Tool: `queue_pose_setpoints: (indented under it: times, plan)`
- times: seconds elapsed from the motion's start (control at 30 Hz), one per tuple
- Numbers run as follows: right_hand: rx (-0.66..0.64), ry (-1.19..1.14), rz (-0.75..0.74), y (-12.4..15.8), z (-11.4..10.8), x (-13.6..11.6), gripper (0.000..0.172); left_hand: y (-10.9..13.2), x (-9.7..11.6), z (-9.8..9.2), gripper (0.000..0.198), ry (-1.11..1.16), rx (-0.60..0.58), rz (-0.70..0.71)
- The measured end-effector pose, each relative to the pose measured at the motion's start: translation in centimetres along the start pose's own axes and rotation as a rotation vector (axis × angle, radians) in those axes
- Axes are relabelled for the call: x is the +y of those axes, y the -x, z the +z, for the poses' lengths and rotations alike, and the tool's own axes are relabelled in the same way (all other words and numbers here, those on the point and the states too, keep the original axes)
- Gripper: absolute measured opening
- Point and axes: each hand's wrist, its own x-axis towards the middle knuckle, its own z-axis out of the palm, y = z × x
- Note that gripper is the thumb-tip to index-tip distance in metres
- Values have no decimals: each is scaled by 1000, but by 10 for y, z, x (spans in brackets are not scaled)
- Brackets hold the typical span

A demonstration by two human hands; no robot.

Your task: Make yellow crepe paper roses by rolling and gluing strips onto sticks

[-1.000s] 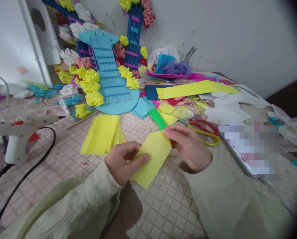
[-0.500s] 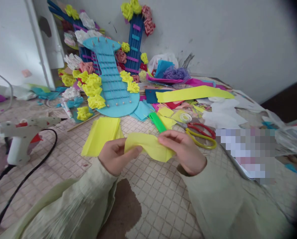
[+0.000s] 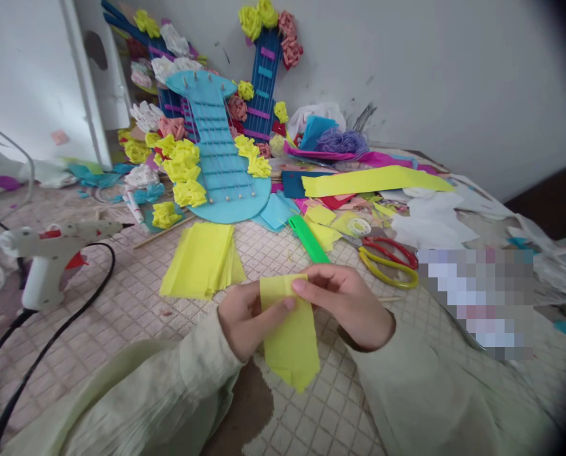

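Both hands hold one sheet of yellow crepe paper [image 3: 291, 342], which hangs down toward me with a pointed lower end. My left hand [image 3: 247, 320] pinches its left side, thumb on the front and the other fingers behind. At the upper right corner, my right hand [image 3: 352, 301] grips the same sheet between thumb and fingers. Just beyond my left hand lies a stack of yellow paper pieces [image 3: 197, 259]. A green utility knife [image 3: 308, 238] rests on the cloth past my right hand. Scissors [image 3: 390, 269] with red and yellow handles lie to its right.
At left stands a white glue gun [image 3: 50, 259] with a black cord. A light blue cardboard guzheng-like shape [image 3: 221, 158] with strings and paper flowers leans at the back. A yellow strip [image 3: 378, 182], purple yarn [image 3: 340, 140] and paper scraps lie behind. A blurred-out object [image 3: 477, 304] is at right.
The yellow sheet has turned from lying crosswise between my hands to hanging lengthwise. My hands have come closer together, the left shifting right and slightly down. The view has shifted slightly.
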Motion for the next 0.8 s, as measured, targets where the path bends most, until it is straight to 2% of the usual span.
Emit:
queue_pose_setpoints:
  times: [0.1, 0.23, 0.4, 0.57, 0.7, 0.8]
  plan:
    - [113, 24, -32, 0, 2, 5, 20, -1, -4, 3, 30, -54, 41, -1]
    - [231, 154, -104, 2, 4, 6, 17, -1, -7, 4, 31, -43, 32, -5]
    - [232, 282, -206, 6, 8, 4, 11, -1, -4, 5, 30, 8, 57, -18]
    - [236, 433, -397, 7, 9, 5, 3, -4, -6, 4, 28, 98, 44, 18]
    - [228, 508, -514, 7, 10, 4, 5, -5, -5, 4, 27, 129, 58, 67]
    - [207, 517, -549, 7, 11, 2, 10, -4, 1, 5, 25, 163, 92, 52]
